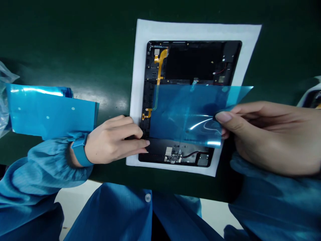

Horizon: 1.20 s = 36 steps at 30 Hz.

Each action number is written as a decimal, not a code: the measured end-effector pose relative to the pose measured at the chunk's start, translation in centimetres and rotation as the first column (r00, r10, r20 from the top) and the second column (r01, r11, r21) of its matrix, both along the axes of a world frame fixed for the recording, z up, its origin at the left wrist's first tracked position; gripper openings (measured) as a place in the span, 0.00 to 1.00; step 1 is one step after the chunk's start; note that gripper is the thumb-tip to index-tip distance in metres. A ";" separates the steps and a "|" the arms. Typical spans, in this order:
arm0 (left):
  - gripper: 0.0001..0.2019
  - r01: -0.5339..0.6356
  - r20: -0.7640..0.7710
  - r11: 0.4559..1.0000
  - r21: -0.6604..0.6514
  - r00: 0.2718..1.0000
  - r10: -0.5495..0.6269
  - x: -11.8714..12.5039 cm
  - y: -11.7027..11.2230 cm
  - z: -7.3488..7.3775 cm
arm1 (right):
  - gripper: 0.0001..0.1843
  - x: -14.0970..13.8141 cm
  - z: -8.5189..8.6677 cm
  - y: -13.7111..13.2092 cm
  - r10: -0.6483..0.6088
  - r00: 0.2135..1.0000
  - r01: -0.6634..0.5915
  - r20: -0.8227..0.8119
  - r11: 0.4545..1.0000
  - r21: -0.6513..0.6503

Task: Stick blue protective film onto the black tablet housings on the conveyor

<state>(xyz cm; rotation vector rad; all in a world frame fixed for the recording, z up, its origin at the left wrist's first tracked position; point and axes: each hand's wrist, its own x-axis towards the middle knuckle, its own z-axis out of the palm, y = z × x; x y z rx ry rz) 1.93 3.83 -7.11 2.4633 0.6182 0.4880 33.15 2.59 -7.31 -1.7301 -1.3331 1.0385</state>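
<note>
An opened tablet (198, 60) lies on a white sheet (190, 31), its inside facing up. An orange flex cable (159, 68) runs down its left side, and a small circuit board (173, 158) sits near the bottom edge. Pinched between thumb and fingers of my right hand (271, 134) is a sheet of clear blue film (175, 110), curled where I grip it. It spans the tablet's middle; whether it touches the parts beneath I cannot tell. My left hand (115, 140) is closed at the tablet's lower left edge, index fingertip and thumb on the rim.
A stack of blue film sheets (50, 113) lies at the left, beside a clear plastic bag (3, 100). Another device on a white sheet (311, 93) is partly visible at the right edge. Everything rests on a dark green table (75, 40).
</note>
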 end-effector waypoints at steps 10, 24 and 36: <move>0.07 0.000 0.006 1.000 0.017 1.000 0.000 0.1 0.0 0.0 | 0.08 -0.1 0.3 0.1 0.007 1.000 -0.008 -0.011 1.000 -0.021; 0.07 0.007 0.002 1.000 0.021 1.000 -0.007 0.0 0.1 -0.1 | 0.11 -0.3 0.6 0.3 0.012 0.999 -0.011 0.039 0.999 -0.031; 0.06 -0.008 0.002 0.999 0.050 1.000 0.008 0.1 0.0 0.0 | 0.10 -0.5 0.7 0.5 0.022 0.996 -0.016 0.089 0.998 -0.064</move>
